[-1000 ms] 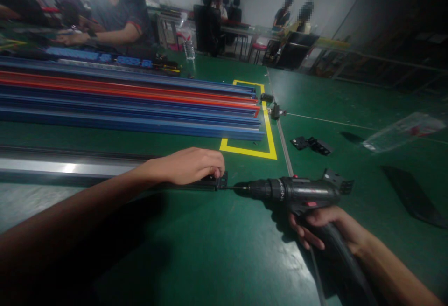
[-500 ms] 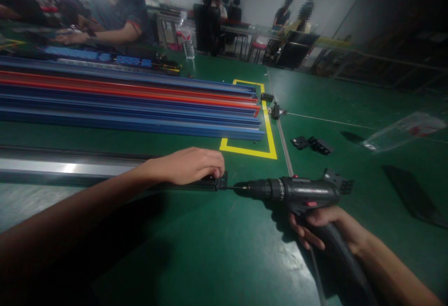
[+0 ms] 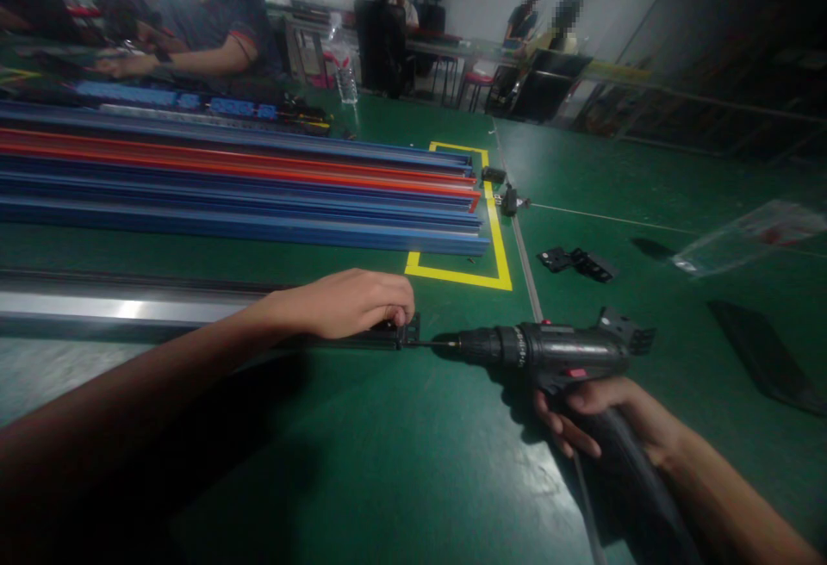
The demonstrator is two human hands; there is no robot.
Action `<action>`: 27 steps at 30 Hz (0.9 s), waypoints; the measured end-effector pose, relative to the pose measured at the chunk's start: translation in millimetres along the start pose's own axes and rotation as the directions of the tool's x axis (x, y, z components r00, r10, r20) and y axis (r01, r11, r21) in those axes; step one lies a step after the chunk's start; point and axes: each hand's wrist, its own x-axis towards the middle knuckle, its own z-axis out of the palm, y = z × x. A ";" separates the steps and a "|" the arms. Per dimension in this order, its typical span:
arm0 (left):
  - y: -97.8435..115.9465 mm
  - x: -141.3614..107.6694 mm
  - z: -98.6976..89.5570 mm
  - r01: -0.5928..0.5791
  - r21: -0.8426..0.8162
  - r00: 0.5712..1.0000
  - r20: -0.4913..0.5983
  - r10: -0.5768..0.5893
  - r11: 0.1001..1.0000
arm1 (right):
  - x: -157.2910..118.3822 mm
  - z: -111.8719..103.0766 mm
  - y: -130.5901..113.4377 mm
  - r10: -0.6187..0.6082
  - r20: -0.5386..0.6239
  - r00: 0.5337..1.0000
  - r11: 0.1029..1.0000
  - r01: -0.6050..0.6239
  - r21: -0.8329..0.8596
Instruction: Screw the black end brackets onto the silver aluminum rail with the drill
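Observation:
My right hand (image 3: 594, 419) is wrapped round the handle of a black cordless drill (image 3: 575, 350), its long thin bit (image 3: 432, 343) pointing left. The bit's tip meets a small black end bracket (image 3: 408, 331) at the end of a long metal profile (image 3: 129, 311). Over that same end, my left hand (image 3: 362, 302) is closed with fingers curled down on the bracket. Its fingertips are partly hidden, and the screw point cannot be made out.
Blue profiles (image 3: 258, 219) and red profiles (image 3: 290, 167) lie behind, ending inside a yellow taped outline (image 3: 500, 255). Black brackets (image 3: 591, 265), a clear bottle (image 3: 749, 238) and a dark flat piece (image 3: 762, 354) lie to the right. Another person's arm (image 3: 200, 59) reaches in at the back left.
Both hands, the drill and the bracket stay almost in place. The whole view has shifted very slightly, and the person at the back left has moved their hand a little.

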 end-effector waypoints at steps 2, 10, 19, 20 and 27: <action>0.0 0.1 -0.1 0.000 0.000 1.000 0.002 0.000 1.000 | -0.7 -0.3 0.1 0.005 0.001 1.000 1.000 -0.005 0.005; 1.3 0.7 -0.6 0.012 0.000 1.000 0.017 -0.012 1.000 | 0.0 -0.1 0.4 0.009 -0.001 1.000 1.000 -0.009 0.015; 0.8 0.4 -1.6 0.006 -0.004 1.000 0.017 -0.006 1.000 | 0.3 -0.2 0.0 0.016 -0.004 1.000 1.000 -0.016 0.007; 0.8 0.4 -1.6 0.007 -0.004 1.000 0.017 -0.007 1.000 | -0.1 -0.2 0.0 0.018 -0.004 1.000 1.000 -0.018 0.007; 1.2 -0.1 -1.3 0.009 -0.002 1.000 0.011 -0.009 1.000 | -1.8 1.6 0.1 0.019 -0.012 1.000 1.000 -0.019 0.008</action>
